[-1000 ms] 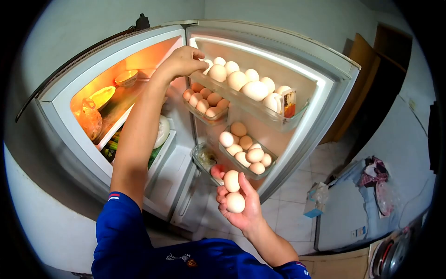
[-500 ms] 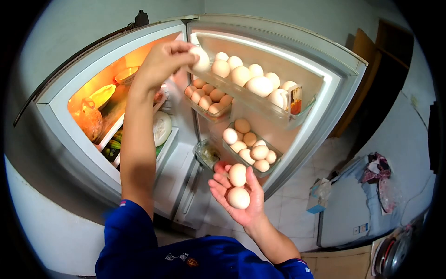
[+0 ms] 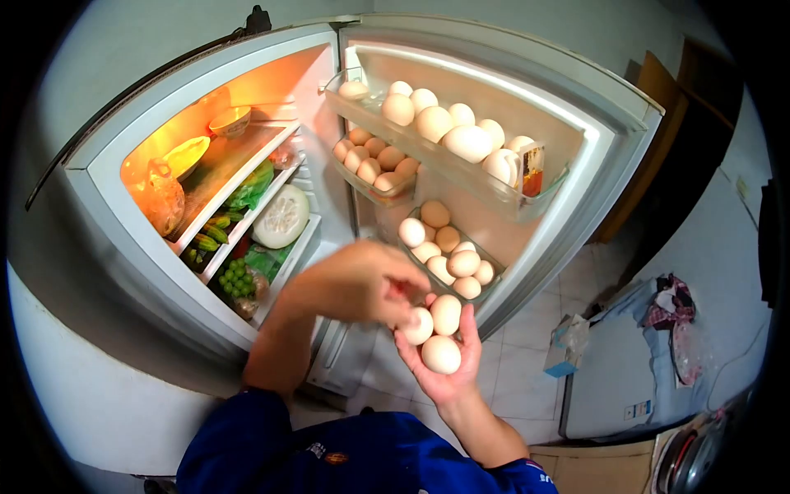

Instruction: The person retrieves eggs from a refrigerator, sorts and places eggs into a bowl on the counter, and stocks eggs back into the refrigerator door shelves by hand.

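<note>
My right hand (image 3: 448, 383) is palm up below the fridge door, cupping pale eggs. One egg (image 3: 441, 355) rests in the palm, another egg (image 3: 446, 314) lies above it. At the finger side is a third egg (image 3: 417, 326), with the bent fingertips of my left hand (image 3: 362, 284) closed against it. Motion blurs the left hand, and its grip is partly hidden. Large pale eggs (image 3: 434, 124) fill the upper door shelf (image 3: 395, 142), with a single egg (image 3: 353, 90) at its left end. Browner eggs (image 3: 368, 170) and mixed eggs (image 3: 464, 263) sit in lower door bins.
The fridge door (image 3: 613, 123) stands open. Inside are a yellow bowl (image 3: 188, 155), a cut melon (image 3: 281, 216), green grapes (image 3: 237, 280) and green vegetables (image 3: 216, 230). A small printed packet (image 3: 532, 170) stands in the upper shelf. On the right are a blue box (image 3: 564, 346) and a cloth-draped white appliance (image 3: 609, 370).
My left hand has dropped from the upper shelf to my right hand. Three eggs now show in the right hand instead of two. An egg sits at the shelf's left end.
</note>
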{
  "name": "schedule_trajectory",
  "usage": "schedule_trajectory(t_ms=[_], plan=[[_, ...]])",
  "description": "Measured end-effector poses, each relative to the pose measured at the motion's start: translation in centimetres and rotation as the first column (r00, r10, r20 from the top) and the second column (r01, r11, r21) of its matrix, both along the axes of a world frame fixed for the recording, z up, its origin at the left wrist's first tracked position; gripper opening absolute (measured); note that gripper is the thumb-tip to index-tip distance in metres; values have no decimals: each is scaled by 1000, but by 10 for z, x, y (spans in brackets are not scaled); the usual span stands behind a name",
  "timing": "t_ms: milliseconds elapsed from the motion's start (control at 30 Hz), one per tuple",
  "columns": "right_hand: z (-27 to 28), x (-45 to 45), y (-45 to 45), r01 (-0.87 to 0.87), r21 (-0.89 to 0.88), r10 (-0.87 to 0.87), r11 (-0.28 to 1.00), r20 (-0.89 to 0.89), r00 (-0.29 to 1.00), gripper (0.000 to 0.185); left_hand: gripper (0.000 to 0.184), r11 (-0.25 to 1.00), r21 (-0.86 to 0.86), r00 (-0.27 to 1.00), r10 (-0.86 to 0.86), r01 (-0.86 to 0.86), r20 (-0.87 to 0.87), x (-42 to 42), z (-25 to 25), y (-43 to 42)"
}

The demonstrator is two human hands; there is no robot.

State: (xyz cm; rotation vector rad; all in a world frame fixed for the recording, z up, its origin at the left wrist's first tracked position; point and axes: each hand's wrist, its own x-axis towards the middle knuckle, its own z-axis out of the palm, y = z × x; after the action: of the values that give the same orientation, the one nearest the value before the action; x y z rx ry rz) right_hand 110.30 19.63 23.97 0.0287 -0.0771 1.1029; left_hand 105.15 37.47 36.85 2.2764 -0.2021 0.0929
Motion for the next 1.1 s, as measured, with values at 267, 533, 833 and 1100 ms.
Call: schedule_trajectory(t_ms=[267, 533, 833, 1100], plan=[[-11, -7, -16, 28, -111, -33, 993, -40, 999, 53, 32, 865, 9, 767, 439, -501, 468, 117, 102, 118], [-17, -10, -20, 53, -142, -57, 988, -25, 998, 54, 39, 878, 157, 890, 431, -452, 148, 165, 111, 132], [-15, -8, -13, 31, -94, -34, 995, -24, 999, 52, 38, 917, 0, 886, 384, -398, 261, 174, 100, 159], [-18, -4, -12, 15, -106, -16, 994, -10, 1000, 55, 47, 518, -840, 916, 240, 160, 322, 86, 63, 136]])
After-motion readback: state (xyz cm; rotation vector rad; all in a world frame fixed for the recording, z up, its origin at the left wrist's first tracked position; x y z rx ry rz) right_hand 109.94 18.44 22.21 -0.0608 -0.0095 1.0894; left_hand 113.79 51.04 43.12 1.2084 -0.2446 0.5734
